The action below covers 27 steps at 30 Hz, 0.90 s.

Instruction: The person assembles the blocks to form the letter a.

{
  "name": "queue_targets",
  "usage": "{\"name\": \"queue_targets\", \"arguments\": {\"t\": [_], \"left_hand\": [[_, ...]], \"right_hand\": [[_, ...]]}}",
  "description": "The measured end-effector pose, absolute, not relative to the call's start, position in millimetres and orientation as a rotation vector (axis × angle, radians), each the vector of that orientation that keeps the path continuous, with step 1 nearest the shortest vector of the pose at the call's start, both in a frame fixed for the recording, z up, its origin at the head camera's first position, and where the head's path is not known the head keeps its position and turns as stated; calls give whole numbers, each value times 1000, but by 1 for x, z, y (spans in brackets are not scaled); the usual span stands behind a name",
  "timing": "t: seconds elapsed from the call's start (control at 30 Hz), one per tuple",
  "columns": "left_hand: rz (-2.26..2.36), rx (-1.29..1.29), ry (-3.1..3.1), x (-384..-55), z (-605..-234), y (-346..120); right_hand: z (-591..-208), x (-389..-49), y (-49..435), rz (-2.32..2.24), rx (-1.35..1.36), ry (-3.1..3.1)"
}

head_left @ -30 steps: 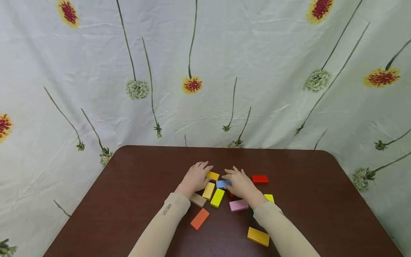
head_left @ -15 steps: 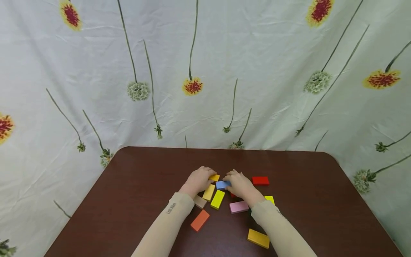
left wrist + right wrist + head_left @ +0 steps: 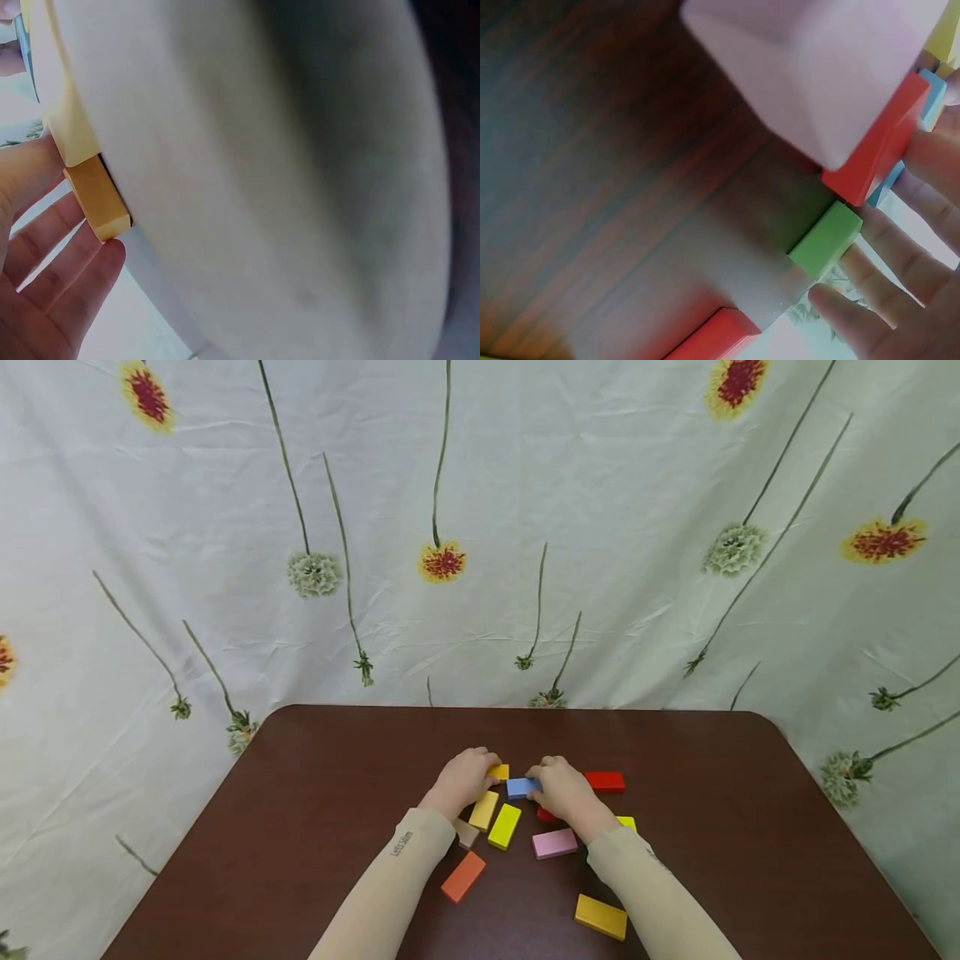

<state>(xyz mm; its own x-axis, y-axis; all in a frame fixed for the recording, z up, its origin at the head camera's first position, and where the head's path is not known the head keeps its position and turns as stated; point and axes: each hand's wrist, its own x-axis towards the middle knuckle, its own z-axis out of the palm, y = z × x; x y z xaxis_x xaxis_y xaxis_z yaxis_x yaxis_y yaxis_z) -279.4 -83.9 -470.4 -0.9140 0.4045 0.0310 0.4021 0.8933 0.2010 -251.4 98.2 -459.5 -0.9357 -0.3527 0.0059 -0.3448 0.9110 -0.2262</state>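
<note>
My left hand (image 3: 463, 777) pinches a yellow-orange block (image 3: 501, 772) at the far side of a loose cluster; in the left wrist view that block (image 3: 99, 199) sits between thumb and fingers. Just right of it, my right hand (image 3: 564, 789) grips the right end of a blue block (image 3: 521, 788), its fingers curled over the far side. A red block (image 3: 546, 815) shows partly below the right hand. In the right wrist view a green block (image 3: 827, 238) lies by the fingers, beside a red block (image 3: 881, 146).
Nearer on the dark brown table (image 3: 337, 793) lie pale yellow (image 3: 483, 811), bright yellow (image 3: 505, 827), pink (image 3: 554, 843), beige (image 3: 467, 834), orange-red (image 3: 463, 877) and gold (image 3: 601, 917) blocks. Another red block (image 3: 604, 782) is right of the right hand. A flowered cloth (image 3: 637, 527) hangs behind.
The left hand's spread fingers have drawn in around the yellow-orange block. The right hand's fingers have curled down over the blue block. The other blocks lie much as before.
</note>
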Motion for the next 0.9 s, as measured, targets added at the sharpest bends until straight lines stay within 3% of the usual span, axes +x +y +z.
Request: {"name": "queue_targets", "arguments": {"t": [0.9], "left_hand": [[392, 614, 3012, -295, -466, -65]], "right_hand": [[-465, -272, 118, -479, -336, 3057]]}}
